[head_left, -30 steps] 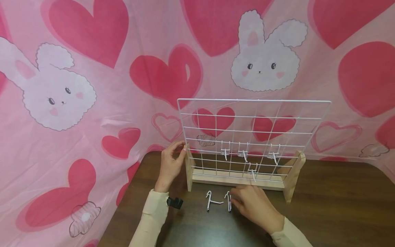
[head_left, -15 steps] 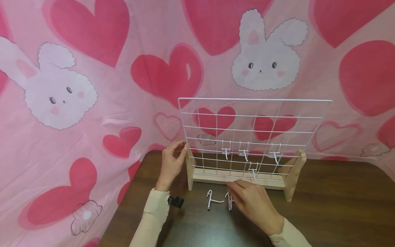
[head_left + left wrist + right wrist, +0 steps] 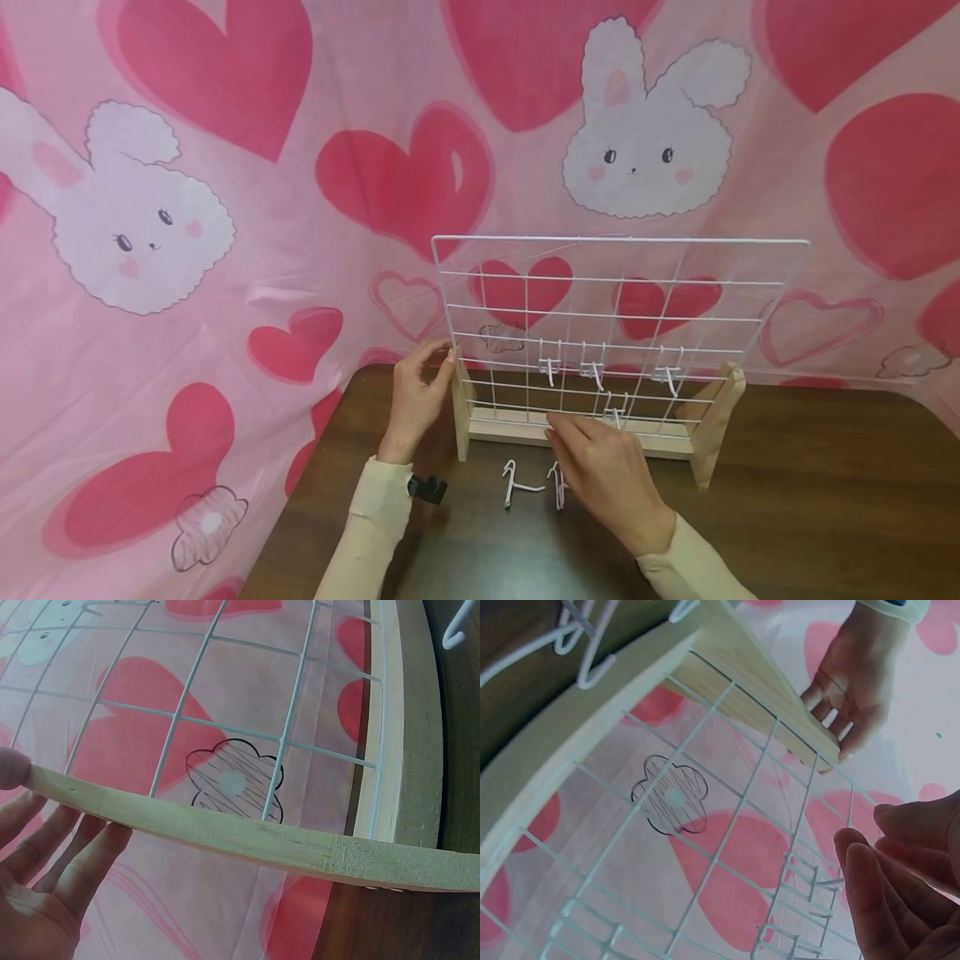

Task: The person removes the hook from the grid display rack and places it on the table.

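Note:
My left hand [image 3: 417,402] pinches the top of the left wooden side piece [image 3: 247,836] of a white wire grid rack [image 3: 705,408], thumb on one side and fingers on the other. My right hand [image 3: 611,475] is in front of the rack's lower wires, over the wooden base [image 3: 510,430]. In the right wrist view its fingers are loosely bent, and nothing shows between the fingertips. Several white wire hooks [image 3: 666,375] hang on the grid, one partly covered by my right hand. Two loose hooks [image 3: 511,485] lie on the table before the rack, the right one partly covered by that hand.
The rack stands on a dark brown wooden table [image 3: 832,500]. Close behind hangs a pink curtain [image 3: 795,200] printed with hearts and rabbits. A black strap piece [image 3: 427,490] sits at my left wrist.
My right hand has risen from beside the loose hooks to the rack's lower wires. Both visible loose hooks stay on the table. My left hand keeps its grip on the side piece.

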Demonstrator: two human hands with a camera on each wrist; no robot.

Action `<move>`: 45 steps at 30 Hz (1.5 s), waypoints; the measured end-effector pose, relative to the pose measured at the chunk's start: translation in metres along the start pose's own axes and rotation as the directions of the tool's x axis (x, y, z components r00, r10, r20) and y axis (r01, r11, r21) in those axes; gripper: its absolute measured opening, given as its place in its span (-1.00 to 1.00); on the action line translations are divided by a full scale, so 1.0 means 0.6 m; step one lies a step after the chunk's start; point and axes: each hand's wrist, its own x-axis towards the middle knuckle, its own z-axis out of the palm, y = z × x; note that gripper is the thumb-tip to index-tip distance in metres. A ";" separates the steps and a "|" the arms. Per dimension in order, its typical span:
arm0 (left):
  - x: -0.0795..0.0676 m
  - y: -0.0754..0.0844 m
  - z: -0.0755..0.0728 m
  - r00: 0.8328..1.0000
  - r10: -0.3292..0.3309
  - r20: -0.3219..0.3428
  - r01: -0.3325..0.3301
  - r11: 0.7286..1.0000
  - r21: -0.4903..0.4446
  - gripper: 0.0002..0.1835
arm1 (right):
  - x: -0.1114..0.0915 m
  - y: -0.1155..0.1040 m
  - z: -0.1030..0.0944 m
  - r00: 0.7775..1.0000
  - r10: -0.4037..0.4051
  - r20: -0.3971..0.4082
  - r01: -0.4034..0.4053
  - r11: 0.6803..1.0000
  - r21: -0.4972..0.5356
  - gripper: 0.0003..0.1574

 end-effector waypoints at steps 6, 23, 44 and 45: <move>-0.001 0.002 0.001 1.000 -0.013 0.011 0.013 1.000 -0.006 -0.76 | 0.009 -0.003 0.001 0.998 -0.015 -0.062 0.015 1.000 -0.006 -0.62; 0.002 0.001 -0.003 1.000 -0.013 0.000 0.013 1.000 0.002 -0.76 | 0.024 0.001 0.001 0.994 0.067 -0.086 -0.070 0.997 -0.026 -0.51; -0.001 0.004 0.000 1.000 -0.029 0.010 0.029 0.999 -0.022 -0.76 | 0.036 0.007 0.031 0.987 0.092 -0.133 -0.101 0.993 -0.060 -0.43; -0.001 0.003 0.000 1.000 -0.024 0.010 0.024 0.999 -0.021 -0.76 | 0.037 0.007 0.033 0.986 0.094 -0.137 -0.103 0.993 -0.061 -0.45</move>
